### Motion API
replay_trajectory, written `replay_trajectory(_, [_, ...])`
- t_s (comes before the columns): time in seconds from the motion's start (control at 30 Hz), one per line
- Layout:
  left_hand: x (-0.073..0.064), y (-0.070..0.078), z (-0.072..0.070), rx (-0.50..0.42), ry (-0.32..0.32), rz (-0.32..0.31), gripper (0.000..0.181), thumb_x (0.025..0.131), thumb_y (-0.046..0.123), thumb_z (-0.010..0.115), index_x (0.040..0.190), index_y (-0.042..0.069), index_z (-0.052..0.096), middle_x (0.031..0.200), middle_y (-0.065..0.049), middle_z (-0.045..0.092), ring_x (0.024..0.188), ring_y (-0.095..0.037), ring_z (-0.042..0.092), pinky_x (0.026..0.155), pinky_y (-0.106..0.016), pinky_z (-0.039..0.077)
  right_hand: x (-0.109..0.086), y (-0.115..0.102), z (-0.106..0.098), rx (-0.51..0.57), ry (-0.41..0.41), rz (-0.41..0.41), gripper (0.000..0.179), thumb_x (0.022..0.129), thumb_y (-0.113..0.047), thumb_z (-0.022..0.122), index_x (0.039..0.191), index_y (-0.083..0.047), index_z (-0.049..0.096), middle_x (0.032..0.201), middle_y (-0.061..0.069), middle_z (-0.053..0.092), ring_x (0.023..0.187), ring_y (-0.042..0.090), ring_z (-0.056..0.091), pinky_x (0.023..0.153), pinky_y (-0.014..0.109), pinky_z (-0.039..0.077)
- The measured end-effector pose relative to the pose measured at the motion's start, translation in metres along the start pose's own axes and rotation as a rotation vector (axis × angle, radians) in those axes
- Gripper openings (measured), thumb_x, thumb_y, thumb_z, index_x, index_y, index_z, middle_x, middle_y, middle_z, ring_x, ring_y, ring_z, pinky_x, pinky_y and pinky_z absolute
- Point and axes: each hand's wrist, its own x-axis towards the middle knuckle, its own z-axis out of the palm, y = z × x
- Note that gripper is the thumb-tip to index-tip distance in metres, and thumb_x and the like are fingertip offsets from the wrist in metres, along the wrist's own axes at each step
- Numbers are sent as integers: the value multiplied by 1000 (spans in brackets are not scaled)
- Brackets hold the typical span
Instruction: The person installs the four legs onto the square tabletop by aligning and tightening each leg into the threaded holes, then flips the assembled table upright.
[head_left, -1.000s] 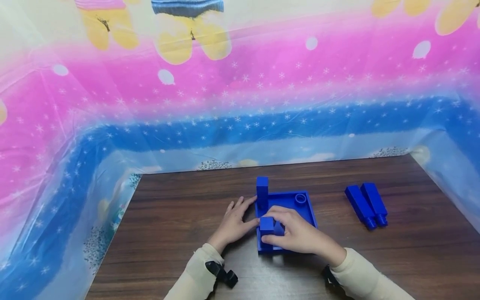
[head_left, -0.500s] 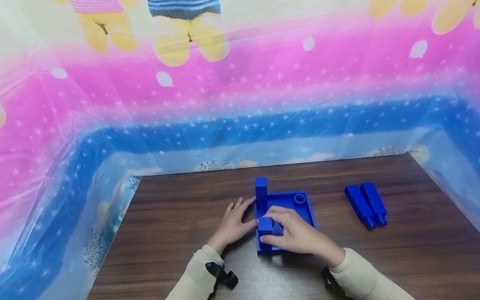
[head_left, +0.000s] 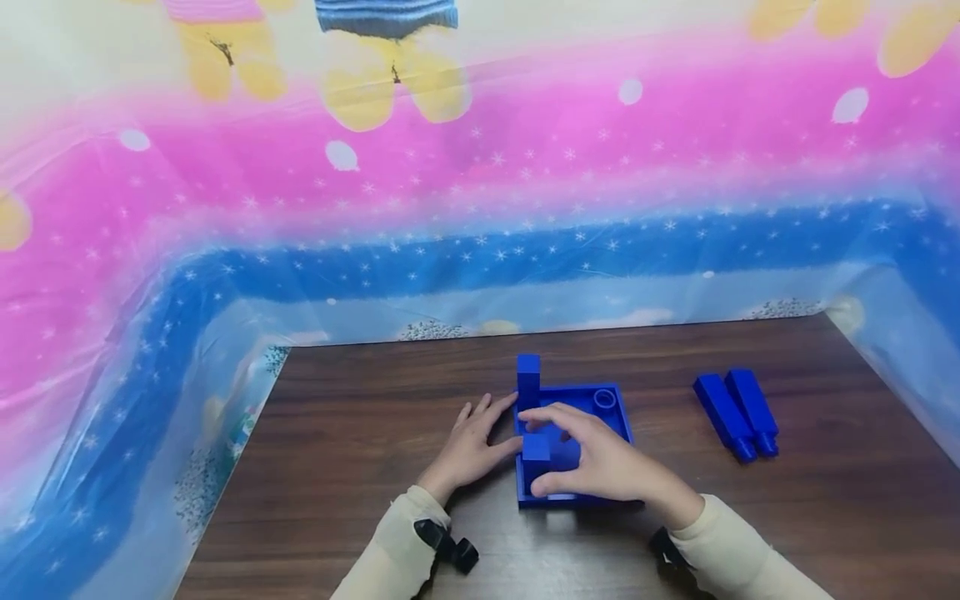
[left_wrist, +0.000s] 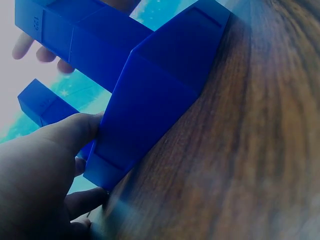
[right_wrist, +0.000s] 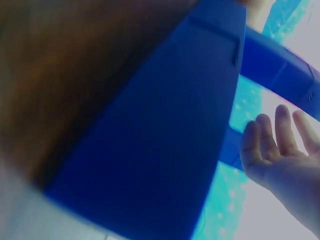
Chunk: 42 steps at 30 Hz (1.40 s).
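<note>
A square blue tray-like base (head_left: pixel 577 388) with a low rim lies on the wooden table. Two blue square posts stand upright along its left side: a near post (head_left: pixel 536 454) and a far post (head_left: pixel 528 372). My left hand (head_left: pixel 471 446) rests at the base's left edge, its thumb (left_wrist: pixel 82 131) against the outer wall in the left wrist view. My right hand (head_left: pixel 611 467) hovers around the near post, thumb and fingers spread apart. In the right wrist view, the fingers (right_wrist: pixel 282 132) extend away from the posts and hold nothing.
Two more blue posts (head_left: pixel 723 417) with narrow round ends lie side by side on the table (head_left: pixel 360 442) to the right. A raised ring (head_left: pixel 604 400) sits in the base's far right corner. A patterned cloth (head_left: pixel 480 250) hangs behind the table.
My right hand's fingers have let go of the near post and spread wider. The post stays upright. My left hand keeps its place at the base's edge.
</note>
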Motion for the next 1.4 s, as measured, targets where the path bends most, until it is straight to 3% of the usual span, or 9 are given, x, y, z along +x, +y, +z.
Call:
replay_trajectory(0.17, [1, -1, 1, -5, 1, 0, 70, 104, 46, 65, 164, 21, 41, 162, -12, 47, 159, -40, 23, 129, -60, 5, -3, -1, -8, -31, -55, -4, 88, 87, -40, 88, 161, -20, 44, 167, 4, 39, 151, 37, 39, 110, 70, 41])
replay_trajectory(0.37, [0, -4, 1, 2, -5, -2, 69, 104, 46, 64, 164, 20, 41, 162, -12, 47, 159, -39, 24, 129, -60, 7, -4, -1, -12, -76, -148, -38, 95, 88, -46, 86, 166, -28, 35, 174, 3, 22, 156, 39, 27, 112, 72, 37])
replay_trajectory(0.57, [-1, -4, 1, -3, -17, -1, 70, 105, 47, 63, 165, 21, 39, 163, -11, 45, 159, -38, 22, 129, -59, 5, -3, 0, -14, -141, -166, -63, 97, 88, -51, 84, 167, -25, 35, 174, 11, 25, 158, 40, 21, 114, 75, 31])
replay_trajectory(0.8, [0, -4, 0, -8, -19, 0, 70, 105, 47, 63, 165, 20, 39, 164, -11, 45, 159, -38, 22, 129, -59, 5, -4, 2, -18, -243, -166, -66, 98, 85, -58, 83, 166, -26, 37, 173, 9, 27, 159, 41, 19, 117, 77, 22])
replay_trajectory(1.17, [0, -2, 1, 1, -16, 1, 70, 105, 48, 63, 165, 20, 40, 164, -12, 44, 159, -38, 23, 129, -59, 6, 1, -2, -32, -311, -221, -54, 102, 82, -60, 85, 164, -18, 42, 170, 14, 32, 157, 47, 20, 118, 78, 18])
replay_trajectory(1.4, [0, 2, 0, 2, -12, -14, 72, 104, 49, 65, 165, 20, 40, 165, -11, 44, 159, -38, 24, 129, -59, 6, -3, 5, -41, -334, -202, -11, 100, 81, -51, 89, 162, -16, 44, 169, 16, 34, 157, 48, 19, 117, 81, 13])
